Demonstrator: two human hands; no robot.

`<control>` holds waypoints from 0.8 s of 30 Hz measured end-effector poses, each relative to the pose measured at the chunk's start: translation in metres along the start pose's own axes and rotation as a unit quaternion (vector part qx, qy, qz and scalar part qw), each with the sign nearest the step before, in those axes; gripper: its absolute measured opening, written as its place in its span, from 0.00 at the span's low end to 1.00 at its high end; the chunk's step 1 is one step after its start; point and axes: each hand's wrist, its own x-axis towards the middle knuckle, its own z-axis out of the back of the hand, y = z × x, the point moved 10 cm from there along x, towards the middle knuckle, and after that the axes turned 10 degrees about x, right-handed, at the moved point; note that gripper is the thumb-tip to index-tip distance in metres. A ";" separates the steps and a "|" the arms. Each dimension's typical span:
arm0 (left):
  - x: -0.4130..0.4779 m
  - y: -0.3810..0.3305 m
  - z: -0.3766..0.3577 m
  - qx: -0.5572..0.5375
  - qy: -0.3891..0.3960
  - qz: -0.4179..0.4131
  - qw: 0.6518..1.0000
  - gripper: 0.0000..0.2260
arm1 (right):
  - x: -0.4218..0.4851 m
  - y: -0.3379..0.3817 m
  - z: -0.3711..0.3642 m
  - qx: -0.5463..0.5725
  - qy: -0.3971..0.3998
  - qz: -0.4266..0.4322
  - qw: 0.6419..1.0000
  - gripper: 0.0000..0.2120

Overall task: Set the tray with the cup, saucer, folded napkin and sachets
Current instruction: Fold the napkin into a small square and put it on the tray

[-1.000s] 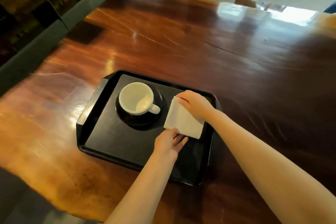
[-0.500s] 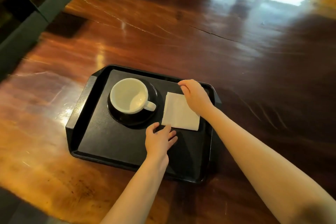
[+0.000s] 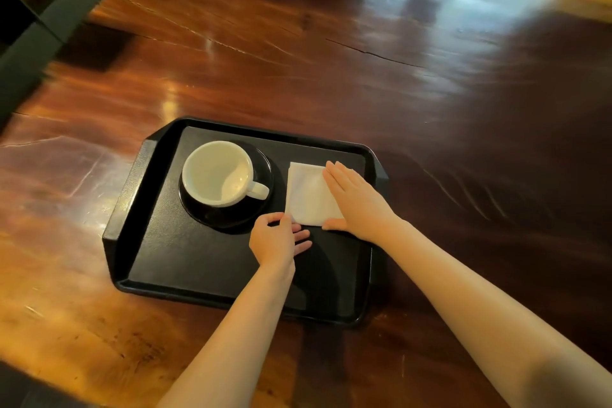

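Two hands rest on the napkin [image 3: 306,194], a white folded square lying flat on the tray [image 3: 155,242]. The right hand [image 3: 356,200] lies open, palm down, fingers straight, covering the napkin's right part. The left hand [image 3: 276,238] is loosely curled at the near left corner, thumb and fingertips touching its edge. Just left of the hands, a white cup [image 3: 218,174] stands empty on a black saucer [image 3: 261,159], its handle pointing toward the napkin. The tray sits on a glossy wooden table [image 3: 331,76].
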 end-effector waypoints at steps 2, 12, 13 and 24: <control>0.002 0.001 0.001 0.003 -0.005 0.004 1.000 0.07 | 0.000 0.000 -0.003 0.007 0.003 -0.002 1.000 0.47; -0.014 0.000 -0.001 0.039 0.032 0.001 0.999 0.13 | -0.014 -0.002 0.015 0.075 -0.010 -0.016 0.997 0.46; -0.019 0.000 -0.001 0.043 0.053 0.011 0.998 0.15 | -0.021 -0.006 0.025 0.098 -0.024 -0.024 0.995 0.45; -0.143 -0.039 -0.088 0.267 0.267 -0.073 0.923 0.07 | -0.182 -0.141 0.088 0.242 0.004 -0.219 0.945 0.36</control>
